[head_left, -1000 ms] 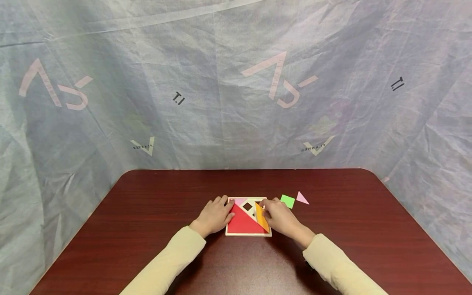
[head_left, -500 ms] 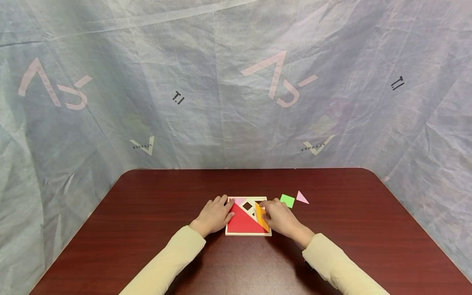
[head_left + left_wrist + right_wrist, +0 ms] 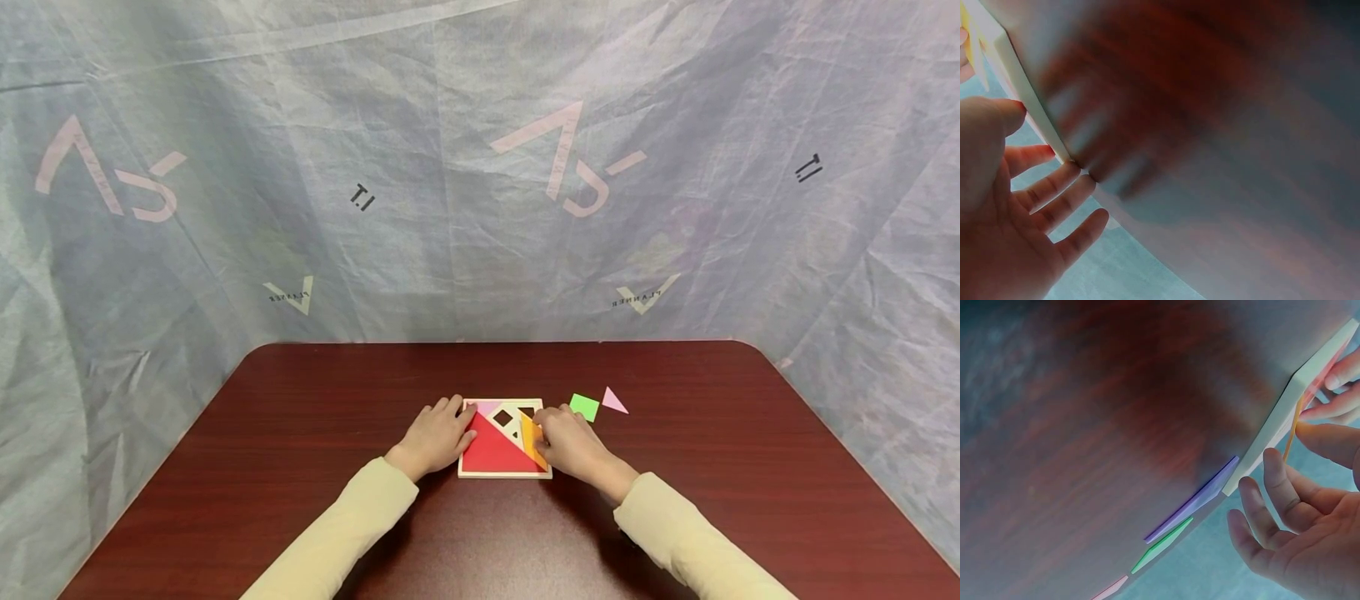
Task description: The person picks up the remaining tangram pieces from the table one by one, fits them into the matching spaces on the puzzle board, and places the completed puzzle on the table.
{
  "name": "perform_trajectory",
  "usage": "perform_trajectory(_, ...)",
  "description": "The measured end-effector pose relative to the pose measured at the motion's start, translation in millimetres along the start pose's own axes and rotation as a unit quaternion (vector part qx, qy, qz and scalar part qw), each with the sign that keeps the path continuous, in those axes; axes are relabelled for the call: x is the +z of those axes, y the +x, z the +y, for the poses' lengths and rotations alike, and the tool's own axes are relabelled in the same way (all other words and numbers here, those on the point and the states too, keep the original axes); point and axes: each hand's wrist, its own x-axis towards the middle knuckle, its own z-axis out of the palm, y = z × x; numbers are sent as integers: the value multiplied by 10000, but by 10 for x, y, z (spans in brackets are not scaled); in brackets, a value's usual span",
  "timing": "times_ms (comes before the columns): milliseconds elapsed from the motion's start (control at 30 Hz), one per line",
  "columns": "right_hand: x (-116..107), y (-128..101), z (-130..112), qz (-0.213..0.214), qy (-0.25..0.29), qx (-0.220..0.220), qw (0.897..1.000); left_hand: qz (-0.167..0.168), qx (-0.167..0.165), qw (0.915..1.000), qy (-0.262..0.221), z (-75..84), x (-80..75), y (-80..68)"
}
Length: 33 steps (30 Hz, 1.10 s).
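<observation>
Orange triangle [image 3: 530,440] half hidden under right hand [image 3: 572,443].

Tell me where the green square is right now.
In the head view, the green square lies flat on the table, just right of the puzzle tray, with the pink triangle on its right, beyond the right hand.

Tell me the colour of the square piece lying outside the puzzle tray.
Green square piece; clearest in the head view.

We see the head view evenly and softly lit, sharp throughout, with faint shadows under the sleeves on the table [image 3: 300,433] and the backdrop bowed toward the edges. Both wrist views are dim, blue-tinted and blurred; the tabletop smears, while the fingers [image 3: 1054,187] stay clearer.
</observation>
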Motion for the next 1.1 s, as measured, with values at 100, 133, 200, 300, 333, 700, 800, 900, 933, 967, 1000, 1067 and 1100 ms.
perform_trajectory(100,1,2,4,-14,4,16,10000,4,5,10000,-6,-4,4,2)
perform_trajectory(133,0,1,4,-19,0,14,10000,9,6,10000,-3,-4,4,2)
perform_trajectory(200,1,0,7,-29,6,10,10000,17,7,10000,-6,-6,7,2)
perform_trajectory(300,3,-2,16,-61,26,1,10000,19,5,10000,0,-6,5,1)
perform_trajectory(333,5,-2,20,-71,23,-6,10000,17,5,10000,5,-6,5,1)
perform_trajectory(700,32,-18,57,-28,-83,-66,9999,21,3,10000,-45,-1,-3,-4)
perform_trajectory(800,32,-24,53,-93,-131,-16,9999,29,15,10000,-42,-1,-1,-3)
perform_trajectory(900,25,-27,47,-129,-178,-25,9998,43,18,10000,-51,0,0,-4)
perform_trajectory(933,23,-27,47,-136,-210,-46,9997,51,19,10000,-52,0,1,-5)
perform_trajectory(967,20,-28,47,-126,-237,-90,9996,54,19,10000,-53,-1,2,-4)
perform_trajectory(1000,17,-29,48,-113,-256,-140,9995,52,15,10000,-51,-1,3,-4)
perform_trajectory(1067,14,-35,51,-93,-297,-257,9992,40,7,10000,-28,-2,4,-2)
perform_trajectory(1100,14,-37,54,-87,-313,-314,9990,59,10,10000,-17,-2,3,0)
